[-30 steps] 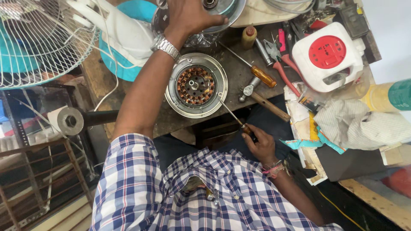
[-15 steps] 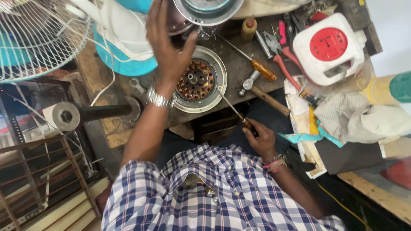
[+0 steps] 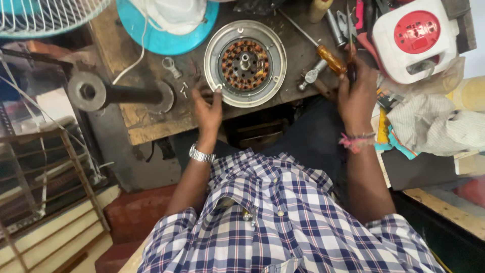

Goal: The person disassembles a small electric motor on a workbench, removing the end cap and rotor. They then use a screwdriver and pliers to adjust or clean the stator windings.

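Observation:
A round metal fan motor (image 3: 245,60) with copper windings lies flat on the worn wooden bench (image 3: 151,119). My left hand (image 3: 207,108) rests at the bench's near edge, fingers apart, with one fingertip touching the motor's lower left rim. Small screws (image 3: 184,89) lie just left of it. My right hand (image 3: 356,93) is to the right of the motor, closed around a dark-handled screwdriver (image 3: 350,63) that points away from me into a pile of tools. An orange-handled screwdriver (image 3: 331,58) lies beside that hand.
A teal fan base (image 3: 166,35) and a wire fan guard (image 3: 45,15) stand at the back left. A black metal shaft with a flange (image 3: 116,93) lies left. A white and red box (image 3: 414,38), pliers and crumpled cloth (image 3: 434,126) crowd the right.
My left hand came down from the far side of the bench to the motor's near rim. My right hand moved up and right with the screwdriver, off the motor and toward the tools.

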